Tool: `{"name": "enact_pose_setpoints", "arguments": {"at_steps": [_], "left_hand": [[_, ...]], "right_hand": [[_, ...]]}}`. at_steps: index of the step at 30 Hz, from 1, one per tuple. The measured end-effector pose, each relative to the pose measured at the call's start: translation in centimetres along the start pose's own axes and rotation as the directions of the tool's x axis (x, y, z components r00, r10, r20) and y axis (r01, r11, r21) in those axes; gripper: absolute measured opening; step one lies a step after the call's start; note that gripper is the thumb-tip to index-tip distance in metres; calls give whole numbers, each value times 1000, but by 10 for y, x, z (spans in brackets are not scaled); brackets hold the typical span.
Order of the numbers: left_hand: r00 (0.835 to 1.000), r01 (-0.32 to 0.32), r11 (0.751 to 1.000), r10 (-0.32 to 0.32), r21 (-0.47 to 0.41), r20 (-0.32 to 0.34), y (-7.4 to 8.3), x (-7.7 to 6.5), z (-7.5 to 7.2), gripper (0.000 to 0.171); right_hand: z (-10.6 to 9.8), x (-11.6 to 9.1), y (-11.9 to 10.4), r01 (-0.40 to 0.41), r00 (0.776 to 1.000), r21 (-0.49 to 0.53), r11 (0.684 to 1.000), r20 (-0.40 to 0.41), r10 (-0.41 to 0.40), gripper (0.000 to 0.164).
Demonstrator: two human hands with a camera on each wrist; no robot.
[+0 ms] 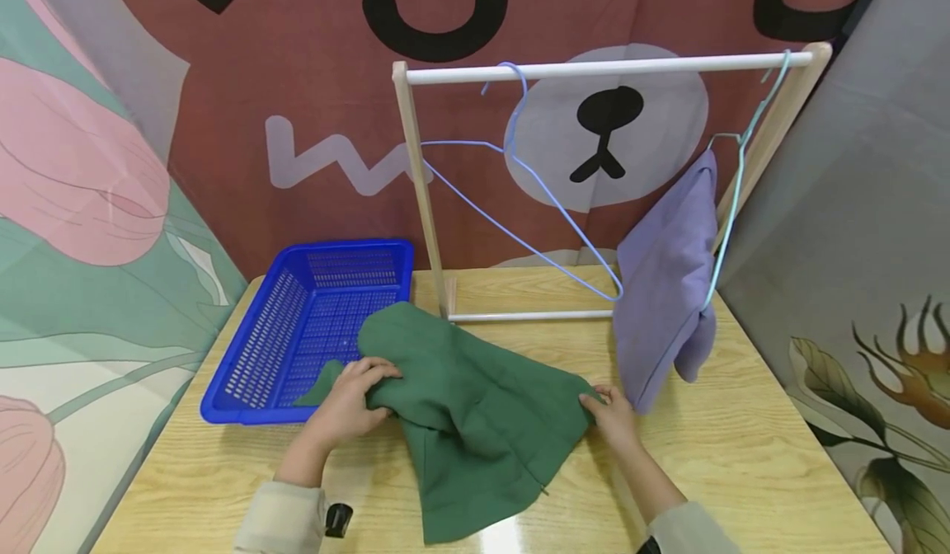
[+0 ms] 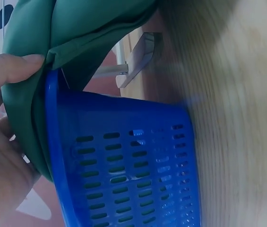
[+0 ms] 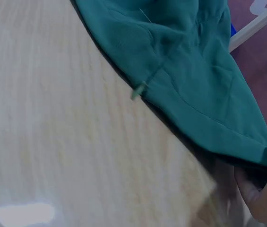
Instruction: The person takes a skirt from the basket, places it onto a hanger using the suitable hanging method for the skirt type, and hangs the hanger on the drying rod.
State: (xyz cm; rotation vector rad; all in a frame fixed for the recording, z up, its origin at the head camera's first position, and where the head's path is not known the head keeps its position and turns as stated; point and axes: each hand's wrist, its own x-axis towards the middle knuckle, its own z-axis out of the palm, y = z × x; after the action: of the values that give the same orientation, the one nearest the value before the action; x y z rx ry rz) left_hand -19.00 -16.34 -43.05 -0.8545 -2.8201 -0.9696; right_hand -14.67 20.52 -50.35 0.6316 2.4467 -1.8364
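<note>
The left hand (image 1: 350,403) grips the green cloth (image 1: 482,410) by one side, and the right hand (image 1: 616,424) pinches its far corner. The cloth lies between the two hands, bunched near the left and flatter toward the right, its lower part on the tabletop (image 1: 750,455). To spread it well, I'd keep that corner pinched and draw the hands gently apart, lifting the left side clear of the blue basket (image 1: 256,356) just beside the left hand. Beyond the right hand hangs a purple garment (image 1: 660,265).
</note>
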Motion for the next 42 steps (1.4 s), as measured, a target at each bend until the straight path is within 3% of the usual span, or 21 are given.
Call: {"name": "enact_pose_setpoints", "arguments": {"at_steps": [4,7,11,14,19,25,28,33,36,39,40,42], "left_hand": [[1000,21,1000,-21,0,-12,-1,-1,-2,41],[999,38,999,-38,21,-30,-2,-2,-2,38],[997,49,997,-45,60,-68,-4,-2,-2,34],[995,23,997,-15,78,-100,-6,-1,0,31],[990,-26,994,40,106,-132,-6,0,3,29],[995,2,992,11,123,-104,-4,0,6,36],[992,-19,991,35,134,-120,-5,1,8,35],[974,-101,972,140,212,-179,-7,4,10,32],[963,-127,962,178,240,-203,-8,6,11,30],[956,-135,961,190,241,-222,-7,6,11,30],[954,-136,961,193,240,-229,-7,6,10,30],[948,-142,961,202,239,-247,-5,6,10,30]], "right_hand": [[7,-8,6,-94,996,260,961,35,88,52],[13,-15,9,-133,991,347,928,74,114,55],[23,-29,12,-163,984,313,936,119,131,40],[31,-39,13,-188,975,283,940,172,143,30],[40,-52,14,-224,947,253,941,284,149,39],[48,-58,12,-254,923,296,921,360,139,46],[52,-59,13,-258,917,331,908,381,121,47],[57,-60,12,-233,936,379,895,338,101,46],[56,-58,12,-218,954,441,871,286,94,47],[49,-51,19,-174,969,519,837,243,50,48],[45,-45,26,-141,968,570,810,251,-8,45],[37,-39,32,-111,968,604,789,246,-53,50]]}}
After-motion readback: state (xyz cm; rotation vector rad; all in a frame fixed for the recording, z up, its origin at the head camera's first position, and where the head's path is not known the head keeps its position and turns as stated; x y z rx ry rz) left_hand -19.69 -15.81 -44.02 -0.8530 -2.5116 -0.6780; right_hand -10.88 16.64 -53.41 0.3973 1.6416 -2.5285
